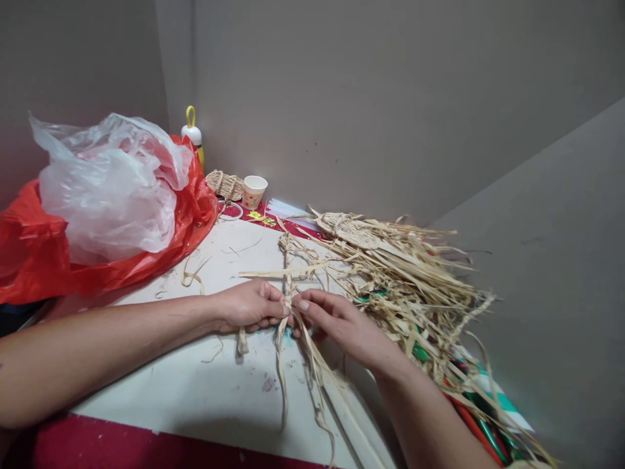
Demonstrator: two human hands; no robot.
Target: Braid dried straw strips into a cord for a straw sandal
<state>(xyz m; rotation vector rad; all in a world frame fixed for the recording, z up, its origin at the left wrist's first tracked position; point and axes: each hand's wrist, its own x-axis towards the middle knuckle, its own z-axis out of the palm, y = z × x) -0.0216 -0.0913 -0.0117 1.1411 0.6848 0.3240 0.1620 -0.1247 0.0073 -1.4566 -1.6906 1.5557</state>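
A braid of dried straw (288, 284) runs down the middle of the white board, its knotted top end farthest from me. My left hand (256, 305) pinches the braid's lower end from the left, thumb pressed against the fingers. From the right, my right hand (336, 319) closes its thumb and fingertips on strands at the same spot. Loose straw strands (312, 371) hang from between the hands toward the board's near edge. One flat strip (258, 274) lies across the braid just above my left hand. Some fingertips are hidden behind the straw.
Straw is heaped (415, 273) on the right, with a woven oval sole (346, 228) on top. At the back stand a paper cup (254, 193), another woven piece (224, 185) and a yellow-white bottle (192, 134). Red and clear plastic bags (112, 189) bulge on the left.
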